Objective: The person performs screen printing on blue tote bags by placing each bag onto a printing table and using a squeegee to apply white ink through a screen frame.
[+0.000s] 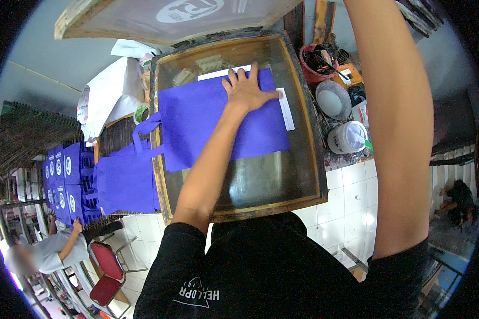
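My left hand (245, 91) lies palm down near the top right of a purple fabric bag (197, 119), fingers spread. The bag rests flat on a glass-topped, wood-edged printing table (255, 183), its handle loops (146, 127) hanging past the left edge. White strips lie along its far and right sides; one right-hand strip (286, 109) is by my thumb. A printing screen (239, 24) with a white round design is raised over the table's far end. My right arm (391, 117) reaches up past the top edge, so that hand is out of sight.
More purple bags (125, 181) are stacked left of the table, and printed ones (69, 181) lie farther left. A person (64, 250) is beside them, near a red chair (109, 271). On the right stand a white tub (347, 137) and a red bucket (314, 64) of tools.
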Demonstrator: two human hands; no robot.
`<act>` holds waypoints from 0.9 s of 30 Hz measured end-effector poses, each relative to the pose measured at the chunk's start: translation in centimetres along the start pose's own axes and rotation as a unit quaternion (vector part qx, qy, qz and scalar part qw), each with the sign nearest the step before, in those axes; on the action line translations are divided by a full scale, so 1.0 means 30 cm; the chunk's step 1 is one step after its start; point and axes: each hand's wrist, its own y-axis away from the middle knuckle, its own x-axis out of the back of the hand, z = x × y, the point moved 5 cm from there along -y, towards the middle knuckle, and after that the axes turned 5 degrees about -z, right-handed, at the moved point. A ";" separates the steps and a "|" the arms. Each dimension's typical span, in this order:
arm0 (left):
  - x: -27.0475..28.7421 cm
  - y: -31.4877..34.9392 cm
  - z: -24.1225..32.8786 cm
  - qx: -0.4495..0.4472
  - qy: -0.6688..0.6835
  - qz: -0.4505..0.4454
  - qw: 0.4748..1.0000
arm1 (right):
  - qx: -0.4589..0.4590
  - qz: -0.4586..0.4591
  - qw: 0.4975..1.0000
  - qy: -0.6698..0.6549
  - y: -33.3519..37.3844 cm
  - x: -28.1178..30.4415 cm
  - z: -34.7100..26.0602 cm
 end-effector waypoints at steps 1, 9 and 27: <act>0.043 0.027 0.001 -0.014 0.032 0.076 0.996 | -0.015 0.029 0.999 -0.017 0.063 -0.001 -0.013; 0.274 0.695 -0.186 -0.243 0.672 0.167 0.680 | -0.082 0.045 0.995 -0.018 0.620 -0.167 -0.224; -0.264 0.871 -0.387 0.112 0.681 0.032 0.723 | -0.046 -0.192 0.974 -0.109 0.968 -0.613 -0.280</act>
